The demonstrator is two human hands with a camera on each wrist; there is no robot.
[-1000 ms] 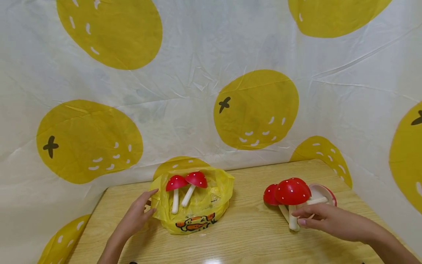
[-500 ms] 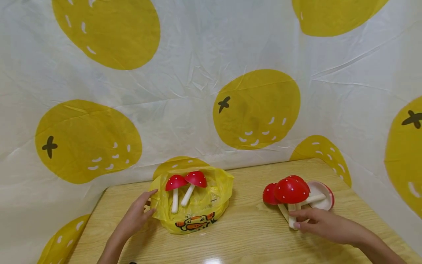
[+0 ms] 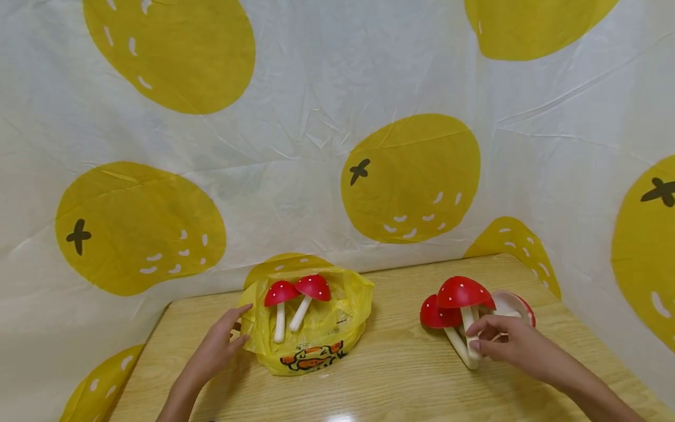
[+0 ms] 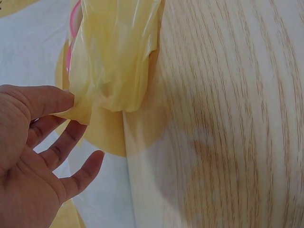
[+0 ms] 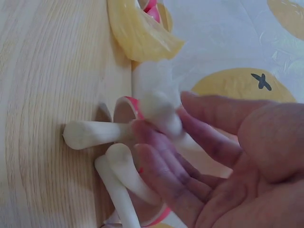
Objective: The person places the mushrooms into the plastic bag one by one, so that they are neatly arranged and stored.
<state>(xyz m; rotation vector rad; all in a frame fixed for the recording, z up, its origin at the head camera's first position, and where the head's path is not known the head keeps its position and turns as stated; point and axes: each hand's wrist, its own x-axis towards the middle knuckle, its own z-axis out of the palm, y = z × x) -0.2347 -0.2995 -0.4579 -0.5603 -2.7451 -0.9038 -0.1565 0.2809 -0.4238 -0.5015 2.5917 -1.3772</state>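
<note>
Hand, right point(image 3: 508, 347): thumb and fingers pinch the pale stem of one mushroom.
Hand, left point(image 3: 215, 346): thumb and finger pinch the left edge of a yellow plastic bag.
Mushroom, held point(image 3: 464, 293): red domed cap with white dots, cap uppermost, stem downward and slightly tilted; in the right wrist view the end of its stem is clear of the tabletop.
Mushroom, loose point(image 3: 439, 313): same pattern, on the tabletop just left of the held one, its cap partly overlapped by it, stem slanting down to the right.
Mushrooms, two further point(image 5: 126, 168): stems side by side in the right wrist view; largely hidden by the right hand in the head view, where one cap shows its pale underside point(image 3: 507, 303).
Bag point(image 3: 345, 337): on the tabletop, well apart from the loose group, mouth spread wide, orange-and-black print on the front.
Mushrooms, bagged, two point(image 3: 281, 293): inside the bag, red caps touching, stems toward the person.
Tabletop point(image 3: 392, 363): light wood grain, beneath everything listed.
Cloth point(image 3: 300, 199): white, with large yellow fruit shapes, behind and at both sides.
</note>
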